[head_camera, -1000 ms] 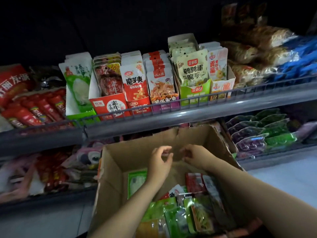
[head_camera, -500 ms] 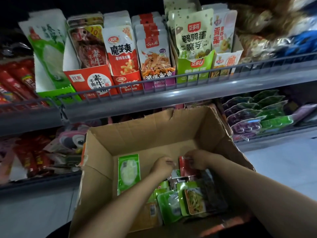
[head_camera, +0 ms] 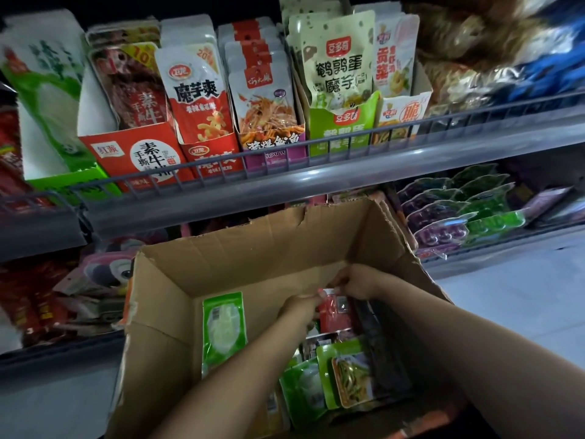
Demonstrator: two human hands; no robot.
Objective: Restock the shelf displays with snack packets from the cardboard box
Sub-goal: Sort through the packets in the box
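Note:
An open cardboard box sits below the shelf and holds several snack packets. A red packet stands upright near the box's back wall. My left hand reaches down beside it, fingers curled at its left edge. My right hand pinches the red packet's top edge. A green packet leans against the left inside wall, and a green and orange packet lies nearer me.
The upper shelf carries display cartons of upright packets behind a wire rail: red cartons, a purple one, a green one. Purple and green packs fill the lower shelf on the right. Red packs lie at lower left.
Both hands dropped from above the box down into it and closed on the red packet. The view moved nearer to the shelf and box.

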